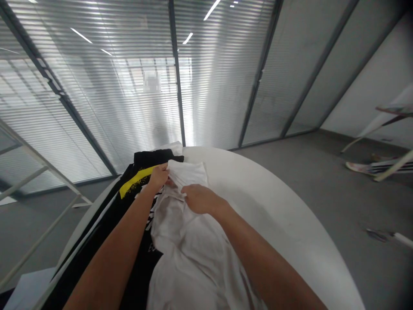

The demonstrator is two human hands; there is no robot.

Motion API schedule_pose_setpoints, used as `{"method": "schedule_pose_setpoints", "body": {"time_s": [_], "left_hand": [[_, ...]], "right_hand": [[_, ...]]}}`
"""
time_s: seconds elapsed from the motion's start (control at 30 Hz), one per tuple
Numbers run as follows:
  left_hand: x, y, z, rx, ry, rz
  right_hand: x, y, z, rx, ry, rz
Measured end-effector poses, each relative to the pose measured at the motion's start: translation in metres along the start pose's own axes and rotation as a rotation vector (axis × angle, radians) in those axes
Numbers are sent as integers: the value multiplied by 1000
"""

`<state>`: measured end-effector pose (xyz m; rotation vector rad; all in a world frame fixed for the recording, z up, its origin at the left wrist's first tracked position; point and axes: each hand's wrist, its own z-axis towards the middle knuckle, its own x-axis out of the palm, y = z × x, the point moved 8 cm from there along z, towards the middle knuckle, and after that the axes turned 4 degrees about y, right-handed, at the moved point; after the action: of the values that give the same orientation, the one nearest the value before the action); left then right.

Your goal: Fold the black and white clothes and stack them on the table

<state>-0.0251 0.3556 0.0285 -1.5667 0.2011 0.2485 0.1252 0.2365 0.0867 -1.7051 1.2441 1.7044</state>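
White cloth (196, 262), pinched by my left hand (158, 177) and right hand (199, 199), lay over the surface (277, 215) near slatted blinds (219, 94).

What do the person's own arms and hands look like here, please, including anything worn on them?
The left hand and right hand are both bare, without gloves. The left forearm and right forearm are uncovered to the picture's edge, with no sleeve in view. Neither wrist shows a watch or bracelet. Rings or small markings are too fine to tell.
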Motion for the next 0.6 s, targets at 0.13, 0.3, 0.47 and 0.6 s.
{"method": "schedule_pose_setpoints", "body": {"time_s": [0.13, 0.3, 0.47, 0.6], "left_hand": [[-3, 24, -5, -21, -51, 89], [-12, 18, -5, 33, -126, 244], [-8, 20, -2, 42, -98, 97], [-4, 20, 1, 91, -69, -28]], "right_hand": [[13, 7, 1, -15, 116, -21], [-2, -18, 1, 241, -101, -117], [18, -19, 8, 201, 16, -143], [23, -6, 12, 113, 28, -154]]}}
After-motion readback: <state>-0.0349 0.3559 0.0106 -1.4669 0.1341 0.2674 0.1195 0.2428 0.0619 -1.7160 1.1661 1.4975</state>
